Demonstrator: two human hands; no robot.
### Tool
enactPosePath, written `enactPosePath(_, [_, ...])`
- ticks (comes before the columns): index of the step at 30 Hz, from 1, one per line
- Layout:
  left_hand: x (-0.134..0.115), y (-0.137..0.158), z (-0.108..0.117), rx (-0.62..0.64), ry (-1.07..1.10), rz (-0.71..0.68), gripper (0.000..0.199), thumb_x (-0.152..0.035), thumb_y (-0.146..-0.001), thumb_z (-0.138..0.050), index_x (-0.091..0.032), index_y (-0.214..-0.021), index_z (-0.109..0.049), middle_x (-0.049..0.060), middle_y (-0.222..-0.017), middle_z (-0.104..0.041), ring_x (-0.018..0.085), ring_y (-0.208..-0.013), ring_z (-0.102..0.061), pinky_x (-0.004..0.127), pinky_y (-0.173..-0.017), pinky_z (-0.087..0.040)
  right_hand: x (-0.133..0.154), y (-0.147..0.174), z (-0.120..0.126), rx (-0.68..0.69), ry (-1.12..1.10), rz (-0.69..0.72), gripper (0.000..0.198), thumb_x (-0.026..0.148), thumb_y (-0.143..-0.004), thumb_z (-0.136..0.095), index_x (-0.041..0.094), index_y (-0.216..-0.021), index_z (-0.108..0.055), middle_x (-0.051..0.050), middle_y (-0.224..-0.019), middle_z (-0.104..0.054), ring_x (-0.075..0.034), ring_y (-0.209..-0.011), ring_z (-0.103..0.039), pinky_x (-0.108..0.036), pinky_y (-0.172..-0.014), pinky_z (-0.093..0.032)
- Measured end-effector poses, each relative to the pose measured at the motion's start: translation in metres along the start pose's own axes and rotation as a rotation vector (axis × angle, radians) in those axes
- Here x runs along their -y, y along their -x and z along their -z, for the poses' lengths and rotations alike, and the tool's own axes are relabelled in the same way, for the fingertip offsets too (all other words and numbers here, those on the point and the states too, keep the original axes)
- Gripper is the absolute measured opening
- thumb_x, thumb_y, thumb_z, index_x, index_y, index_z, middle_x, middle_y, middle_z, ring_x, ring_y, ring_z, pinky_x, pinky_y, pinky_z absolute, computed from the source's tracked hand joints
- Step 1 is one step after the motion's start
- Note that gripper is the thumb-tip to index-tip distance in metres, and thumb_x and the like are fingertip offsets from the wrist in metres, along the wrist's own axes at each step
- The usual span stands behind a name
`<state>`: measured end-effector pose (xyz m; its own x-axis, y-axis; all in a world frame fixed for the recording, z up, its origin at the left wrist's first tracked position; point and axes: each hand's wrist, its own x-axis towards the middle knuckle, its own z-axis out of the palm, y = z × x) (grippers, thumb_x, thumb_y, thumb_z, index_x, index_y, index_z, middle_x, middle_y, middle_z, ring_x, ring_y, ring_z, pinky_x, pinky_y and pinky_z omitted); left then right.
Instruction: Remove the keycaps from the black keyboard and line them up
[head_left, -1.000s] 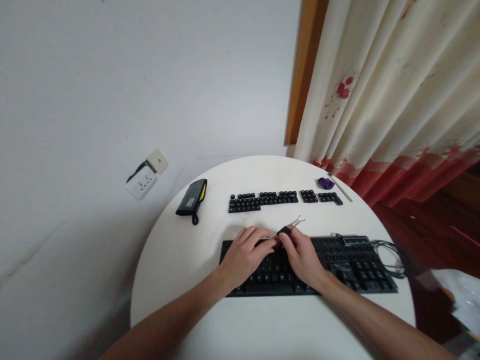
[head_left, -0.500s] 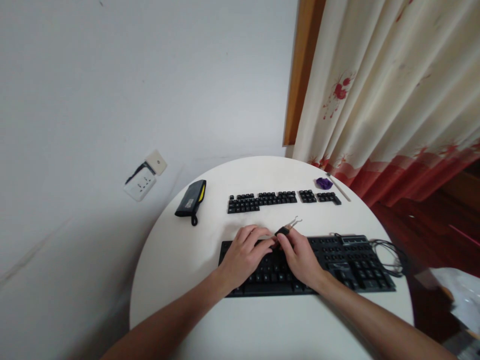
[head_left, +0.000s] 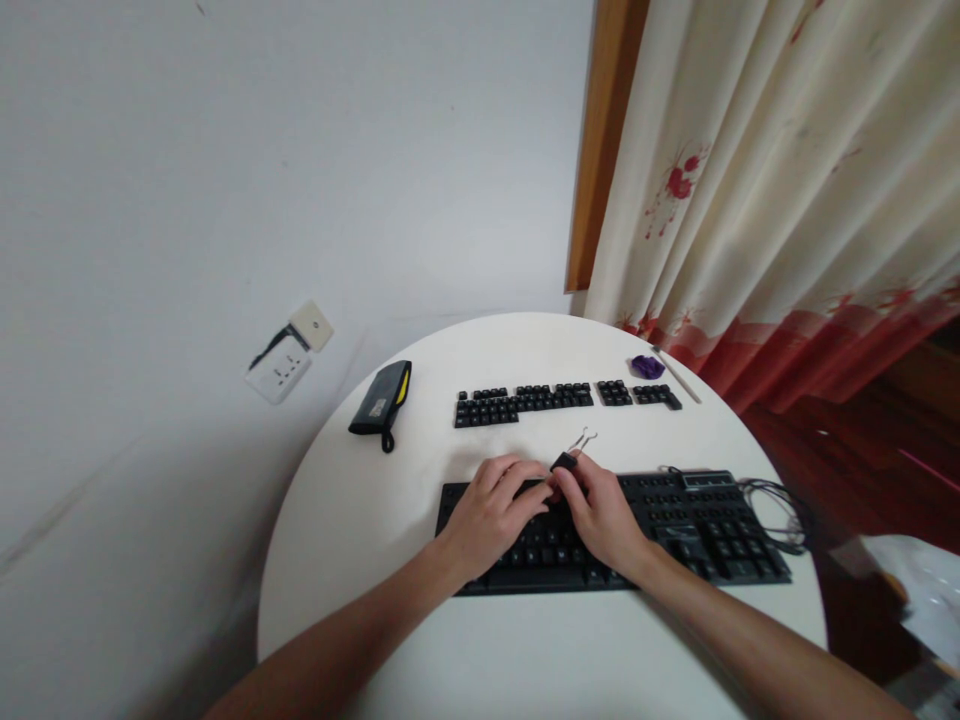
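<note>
A black keyboard (head_left: 556, 556) lies across the white round table under both hands. My right hand (head_left: 602, 513) is closed around the black handle of a keycap puller (head_left: 563, 461), above the keyboard's upper middle. The puller's two thin wire prongs point up and away from me. My left hand (head_left: 493, 512) rests over the keyboard's left half, with its fingers bent and tips brought together against the right hand's fingers. Whatever the left fingertips pinch is hidden. Beyond the hands, removed black keycaps (head_left: 491, 411) lie in rows on the table.
A dark pouch with a yellow strip (head_left: 384, 398) lies at the table's left. At the far right are a crumpled purple item (head_left: 647, 367) and a thin white brush-like stick (head_left: 681, 378). The keyboard's coiled cable (head_left: 784, 515) sits by the right edge. A wall socket (head_left: 279, 369) is at left.
The puller's prongs have swung slightly left and its handle has turned a little. My left fingertips have shifted slightly right, closer to the right hand. The keycap rows lie as before.
</note>
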<state>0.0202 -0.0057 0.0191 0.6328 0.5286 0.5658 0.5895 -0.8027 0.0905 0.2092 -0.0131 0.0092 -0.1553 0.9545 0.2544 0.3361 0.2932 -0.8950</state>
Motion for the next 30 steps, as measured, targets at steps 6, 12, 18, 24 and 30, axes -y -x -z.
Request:
enactPosePath(6, [-0.003, -0.001, 0.001, -0.004, 0.043, -0.007, 0.019, -0.018, -0.091, -0.061, -0.018, -0.11, -0.063, 0.006, -0.108, -0.065, 0.022, -0.103, -0.053, 0.036, -0.091, -0.047, 0.001, -0.002, -0.001, -0.013, -0.114, -0.04, 0.026, 0.039, -0.099, -0.045, 0.02, -0.083, -0.053, -0.001, -0.07, -0.063, -0.017, -0.064, -0.06, -0.027, -0.062, -0.047])
enactPosePath(12, [-0.002, -0.001, 0.0, -0.122, 0.135, 0.009, 0.014, -0.017, -0.089, -0.064, -0.02, -0.103, -0.065, 0.005, -0.101, -0.065, 0.021, -0.1, -0.053, 0.036, -0.089, -0.049, 0.004, -0.003, -0.001, -0.026, -0.197, -0.058, 0.03, 0.041, -0.099, -0.045, 0.02, -0.082, -0.055, -0.001, -0.071, -0.063, -0.016, -0.063, -0.059, -0.026, -0.061, -0.048])
enactPosePath(18, [0.006, -0.008, 0.002, -0.167, 0.186, 0.177, 0.011, -0.021, -0.087, -0.067, -0.024, -0.098, -0.069, 0.005, -0.101, -0.062, 0.021, -0.102, -0.051, 0.039, -0.093, -0.045, 0.001, -0.006, 0.003, -0.056, -0.19, -0.103, 0.031, 0.042, -0.099, -0.046, 0.02, -0.081, -0.055, -0.001, -0.068, -0.066, -0.015, -0.061, -0.061, -0.026, -0.062, -0.048])
enactPosePath(24, [0.05, -0.039, -0.009, -0.087, 0.124, 0.389, 0.012, -0.023, -0.078, -0.077, -0.027, -0.088, -0.073, 0.003, -0.118, -0.055, 0.024, -0.112, -0.046, 0.042, -0.101, -0.039, 0.001, -0.007, 0.005, -0.097, -0.188, -0.101, 0.03, 0.041, -0.099, -0.044, 0.02, -0.081, -0.056, -0.003, -0.074, -0.07, -0.016, -0.063, -0.062, -0.027, -0.064, -0.048])
enactPosePath(30, [0.079, -0.065, -0.046, 0.071, 0.04, 0.436, 0.01, -0.027, -0.074, -0.08, -0.03, -0.082, -0.076, 0.001, -0.12, -0.057, 0.027, -0.114, -0.044, 0.047, -0.098, -0.035, 0.001, -0.009, 0.009, -0.115, -0.185, -0.095, 0.029, 0.04, -0.099, -0.044, 0.019, -0.081, -0.056, -0.003, -0.072, -0.067, -0.016, -0.063, -0.062, -0.028, -0.064, -0.048])
